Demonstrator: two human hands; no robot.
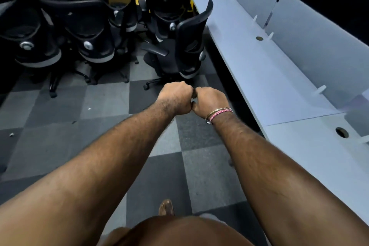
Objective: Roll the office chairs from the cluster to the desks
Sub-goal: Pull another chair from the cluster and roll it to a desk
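the chairs (87, 32) stand packed in a cluster at the far left and middle, none yet at the surface (265, 70) on the right. their bases look close enough to snag, so pulling one could drag a neighbour or tip it; the nearest chair (179, 46), just beside the surface edge, might knock it when swung round. the left hand (175, 96) is curled into a fist and holds nothing. the right hand (209, 100), braceleted, is likewise fisted and empty, knuckles touching the left, well short of any chair.
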